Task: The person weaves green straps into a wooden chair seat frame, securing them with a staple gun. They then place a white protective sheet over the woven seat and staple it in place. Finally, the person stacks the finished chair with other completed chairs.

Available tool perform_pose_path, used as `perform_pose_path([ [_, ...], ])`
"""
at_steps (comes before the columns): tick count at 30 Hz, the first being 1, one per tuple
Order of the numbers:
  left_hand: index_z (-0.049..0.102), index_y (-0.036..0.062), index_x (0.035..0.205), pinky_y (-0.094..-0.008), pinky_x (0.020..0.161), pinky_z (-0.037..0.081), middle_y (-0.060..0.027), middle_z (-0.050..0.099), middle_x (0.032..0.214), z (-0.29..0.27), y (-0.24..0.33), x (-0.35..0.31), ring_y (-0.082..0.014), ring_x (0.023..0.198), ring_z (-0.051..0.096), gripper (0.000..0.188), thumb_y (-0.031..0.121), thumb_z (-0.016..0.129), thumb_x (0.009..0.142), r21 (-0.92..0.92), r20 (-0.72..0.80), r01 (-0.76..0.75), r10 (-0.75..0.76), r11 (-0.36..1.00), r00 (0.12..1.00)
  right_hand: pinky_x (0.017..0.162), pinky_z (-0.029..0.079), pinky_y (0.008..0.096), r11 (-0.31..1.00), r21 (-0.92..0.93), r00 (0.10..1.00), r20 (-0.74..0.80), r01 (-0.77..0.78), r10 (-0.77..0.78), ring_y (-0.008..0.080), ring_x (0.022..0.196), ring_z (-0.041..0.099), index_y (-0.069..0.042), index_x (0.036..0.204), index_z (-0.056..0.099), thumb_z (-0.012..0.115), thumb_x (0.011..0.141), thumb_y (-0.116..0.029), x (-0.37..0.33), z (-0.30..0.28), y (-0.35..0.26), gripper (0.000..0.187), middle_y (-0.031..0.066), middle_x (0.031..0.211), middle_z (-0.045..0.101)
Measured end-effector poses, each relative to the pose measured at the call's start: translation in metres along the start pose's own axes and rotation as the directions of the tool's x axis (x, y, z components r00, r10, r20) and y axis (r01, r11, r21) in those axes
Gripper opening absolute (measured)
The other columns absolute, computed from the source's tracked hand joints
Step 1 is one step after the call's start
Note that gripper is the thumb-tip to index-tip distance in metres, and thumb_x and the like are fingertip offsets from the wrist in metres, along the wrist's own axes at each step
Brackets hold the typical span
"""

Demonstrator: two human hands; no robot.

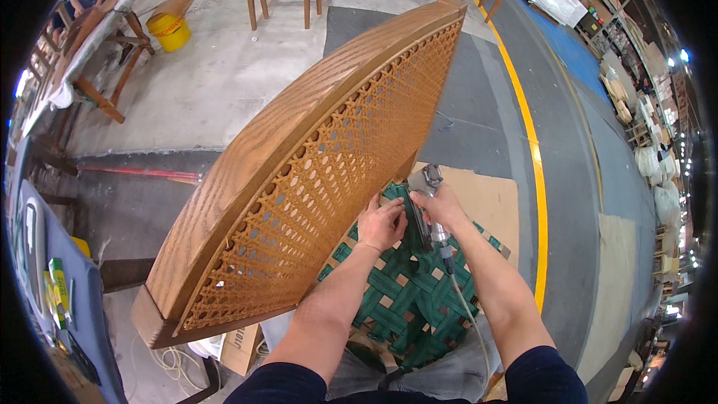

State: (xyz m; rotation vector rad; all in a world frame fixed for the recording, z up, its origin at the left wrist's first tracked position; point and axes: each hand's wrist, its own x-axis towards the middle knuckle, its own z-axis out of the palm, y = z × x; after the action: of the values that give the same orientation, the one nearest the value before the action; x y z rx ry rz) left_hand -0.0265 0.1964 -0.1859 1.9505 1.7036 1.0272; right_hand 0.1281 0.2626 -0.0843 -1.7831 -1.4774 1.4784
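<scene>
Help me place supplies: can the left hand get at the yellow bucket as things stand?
Probably not: the cane-filled wooden frame rises between the left hand and the yellow bucket, which stands well beyond it.

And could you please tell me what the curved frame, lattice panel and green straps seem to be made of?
Curved frame: brown wood, seemingly satin; grain shows. Lattice panel: probably cane, fairly matte; thin woven strands, possibly synthetic. Green straps: perhaps fabric webbing, slightly shiny; flat interlaced bands, fibre unclear.
</scene>
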Motion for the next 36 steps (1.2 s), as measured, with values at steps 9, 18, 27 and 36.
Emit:
perform_pose_path([
  [9,0.083,0.0185,0.103,-0.0542,0.111,0.046,0.0064,0.076,0.129,-0.002,0.003,0.003,-0.0427,0.137,0.056,0.019,0.025,0.072,0.089,0.039,-0.034,-0.046,0.048,0.998,0.998,0.045,0.049,0.0335,0.999,0.012,0.997,-0.058,-0.043,0.044,0.0148,0.053,0.061,0.002,0.114,0.064,0.08,0.096,-0.025,-0.01,-0.015,-0.001,0.035,0.0062,0.083,0.068],
  [18,0.079,0.017,0.089,-0.0573,0.115,0.044,-0.0011,0.079,0.121,0.006,0.001,0.025,-0.0357,0.124,0.067,0.016,0.027,0.066,0.091,-0.018,-0.015,-0.089,0.089,0.996,0.996,0.047,0.052,0.0328,0.925,0.38,0.864,-0.46,-0.016,0.204,0.0163,0.058,0.065,-0.004,0.114,0.065,0.08,0.097,-0.024,-0.245,-0.173,0.066,0.03,0.0039,0.088,0.067],
  [27,0.079,0.0078,0.117,-0.0441,0.123,0.038,-0.0076,0.075,0.132,-0.015,0.044,0.108,-0.0306,0.119,0.07,0.029,0.023,0.059,0.103,0.013,0.103,-0.145,0.143,0.989,0.984,0.054,0.055,0.0347,0.658,0.736,0.416,-0.655,0.159,0.631,0.017,0.064,0.065,-0.006,0.117,0.063,0.08,0.096,-0.035,-0.495,-0.254,0.177,0.039,0.0057,0.09,0.069],
  [36,0.073,-0.0045,0.111,-0.0349,0.078,0.054,-0.014,0.076,0.1,-0.068,0.086,-0.063,-0.0226,0.09,0.071,0.039,0.029,0.055,0.111,-0.502,0.383,0.388,-0.204,0.773,0.901,0.055,0.055,0.0369,0.31,0.894,0.362,-0.42,0.324,0.832,0.0196,0.068,0.065,-0.011,0.136,0.053,0.084,0.093,-0.036,-0.527,-0.239,0.304,0.058,0.01,0.103,0.065],
])
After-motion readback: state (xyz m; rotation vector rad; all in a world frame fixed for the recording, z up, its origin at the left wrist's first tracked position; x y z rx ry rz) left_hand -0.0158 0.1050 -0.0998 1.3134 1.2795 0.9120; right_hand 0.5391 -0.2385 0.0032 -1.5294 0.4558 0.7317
